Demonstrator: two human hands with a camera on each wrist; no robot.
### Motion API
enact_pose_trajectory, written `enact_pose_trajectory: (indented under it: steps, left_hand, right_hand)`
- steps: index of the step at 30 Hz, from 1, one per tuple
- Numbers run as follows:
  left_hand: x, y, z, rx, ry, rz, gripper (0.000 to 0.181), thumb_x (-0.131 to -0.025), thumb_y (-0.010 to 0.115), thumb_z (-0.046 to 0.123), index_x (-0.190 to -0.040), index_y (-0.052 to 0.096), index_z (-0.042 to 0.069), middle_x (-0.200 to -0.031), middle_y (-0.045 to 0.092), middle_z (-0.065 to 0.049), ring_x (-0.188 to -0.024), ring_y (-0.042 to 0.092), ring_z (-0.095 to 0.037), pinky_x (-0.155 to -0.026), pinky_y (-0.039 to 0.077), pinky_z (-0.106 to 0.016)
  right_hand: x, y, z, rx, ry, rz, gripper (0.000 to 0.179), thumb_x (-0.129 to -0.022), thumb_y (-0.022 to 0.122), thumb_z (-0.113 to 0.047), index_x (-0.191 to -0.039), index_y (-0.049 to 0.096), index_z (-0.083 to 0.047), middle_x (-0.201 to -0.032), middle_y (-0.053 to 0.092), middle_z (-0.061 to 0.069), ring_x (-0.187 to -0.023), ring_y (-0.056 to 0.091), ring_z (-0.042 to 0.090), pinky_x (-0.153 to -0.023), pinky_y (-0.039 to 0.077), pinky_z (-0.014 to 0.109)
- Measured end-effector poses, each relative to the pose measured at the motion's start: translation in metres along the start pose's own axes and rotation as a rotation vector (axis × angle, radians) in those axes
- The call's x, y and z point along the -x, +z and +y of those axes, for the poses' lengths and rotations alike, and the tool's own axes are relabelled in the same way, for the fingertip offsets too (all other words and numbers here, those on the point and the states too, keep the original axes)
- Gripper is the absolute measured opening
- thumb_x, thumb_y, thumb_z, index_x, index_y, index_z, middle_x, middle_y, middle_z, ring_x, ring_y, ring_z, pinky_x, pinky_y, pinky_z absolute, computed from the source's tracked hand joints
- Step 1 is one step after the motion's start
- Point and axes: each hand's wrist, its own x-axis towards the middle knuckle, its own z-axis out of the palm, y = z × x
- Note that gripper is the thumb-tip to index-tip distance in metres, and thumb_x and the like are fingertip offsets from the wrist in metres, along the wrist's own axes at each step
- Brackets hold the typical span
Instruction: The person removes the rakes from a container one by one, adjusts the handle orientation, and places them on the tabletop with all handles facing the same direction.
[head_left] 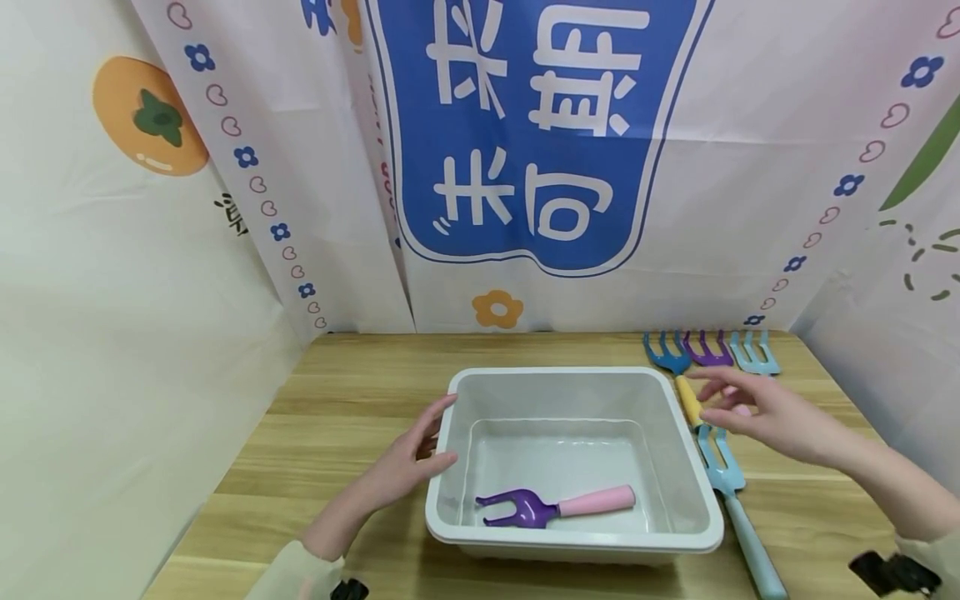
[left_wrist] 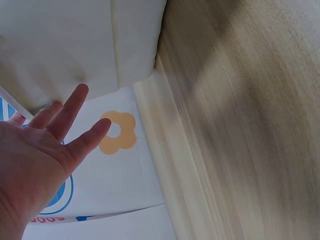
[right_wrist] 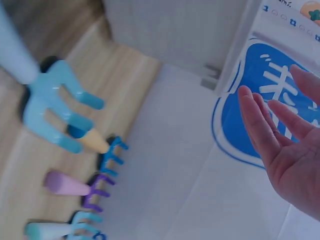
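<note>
A light grey plastic bin (head_left: 577, 538) stands on the wooden table, and inside it lies a purple hand fork (head_left: 528, 510) with a pink handle. My left hand (head_left: 405, 458) touches the bin's left rim with loosely spread fingers, which the left wrist view shows beside the outer wall. Off the right side, my right hand (head_left: 783, 417) hovers empty over the garden tools, its fingers relaxed. Below it, a light blue hand fork (head_left: 726, 480) lies beside the bin. Behind that is a blue rake (head_left: 670, 360) with a yellow handle.
At the back right of the table (head_left: 360, 400) lie a purple rake (head_left: 708, 355) with a pink handle and a light blue rake (head_left: 757, 358). A white printed cloth (head_left: 337, 167) hangs behind the table and along both sides.
</note>
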Motion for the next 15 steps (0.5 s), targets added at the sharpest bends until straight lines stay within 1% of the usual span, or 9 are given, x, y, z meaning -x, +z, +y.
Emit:
enact_pose_trajectory:
  steps: [2, 4, 6, 9, 12, 15]
  left_hand:
    - [0.000, 0.000, 0.000, -0.004, 0.002, 0.003, 0.073, -0.096, 0.061, 0.013, -0.155, 0.020, 0.027, -0.147, 0.038, -0.023, -0.123, 0.050, -0.036, -0.091, 0.048, -0.032]
    - [0.000, 0.000, -0.001, -0.006, 0.004, 0.003, 0.073, -0.096, 0.061, 0.013, -0.155, 0.020, 0.027, -0.147, 0.039, -0.023, -0.123, 0.050, -0.035, -0.091, 0.048, -0.032]
    - [0.000, 0.000, -0.001, -0.007, 0.005, 0.000, 0.073, -0.096, 0.061, 0.013, -0.155, 0.020, 0.027, -0.147, 0.038, -0.023, -0.123, 0.050, -0.035, -0.090, 0.048, -0.032]
    - [0.000, 0.000, -0.001, -0.008, 0.004, -0.006, 0.073, -0.097, 0.060, 0.013, -0.155, 0.019, 0.027, -0.147, 0.037, -0.024, -0.123, 0.050, -0.036, -0.090, 0.049, -0.033]
    - [0.000, 0.000, 0.001, -0.004, -0.003, -0.010, 0.072, -0.097, 0.060, 0.013, -0.155, 0.019, 0.027, -0.148, 0.037, -0.024, -0.124, 0.050, -0.036, -0.091, 0.049, -0.034]
    - [0.000, 0.001, 0.001, -0.003, -0.009, -0.010, 0.072, -0.097, 0.060, 0.014, -0.155, 0.019, 0.027, -0.149, 0.036, -0.024, -0.125, 0.049, -0.037, -0.092, 0.049, -0.035]
  right_hand:
    - [-0.013, -0.004, -0.013, -0.048, 0.036, -0.055, 0.045, -0.095, 0.064, -0.012, -0.136, 0.049, 0.000, -0.108, 0.060, 0.010, -0.082, 0.061, 0.012, -0.052, 0.051, 0.029]
    - [-0.025, -0.005, -0.022, -0.047, 0.042, -0.091, 0.046, -0.096, 0.063, -0.017, -0.137, 0.049, -0.002, -0.110, 0.060, 0.009, -0.086, 0.061, 0.014, -0.052, 0.051, 0.029]
    - [-0.037, -0.003, -0.030, -0.033, 0.036, -0.131, 0.046, -0.096, 0.064, -0.020, -0.136, 0.050, -0.003, -0.110, 0.061, 0.008, -0.090, 0.061, 0.017, -0.058, 0.052, 0.030]
    - [-0.053, 0.004, -0.037, 0.009, 0.004, -0.190, 0.046, -0.095, 0.064, -0.024, -0.136, 0.052, -0.006, -0.109, 0.063, 0.003, -0.097, 0.061, 0.017, -0.077, 0.053, 0.033]
    - [-0.067, 0.015, -0.041, -0.016, -0.025, -0.278, 0.046, -0.095, 0.065, -0.025, -0.136, 0.053, -0.009, -0.108, 0.063, 0.000, -0.099, 0.061, 0.017, -0.082, 0.053, 0.036]
    - [-0.079, 0.026, -0.042, -0.052, -0.067, -0.372, 0.046, -0.095, 0.064, -0.025, -0.136, 0.053, -0.009, -0.108, 0.062, 0.000, -0.099, 0.061, 0.017, -0.083, 0.053, 0.034]
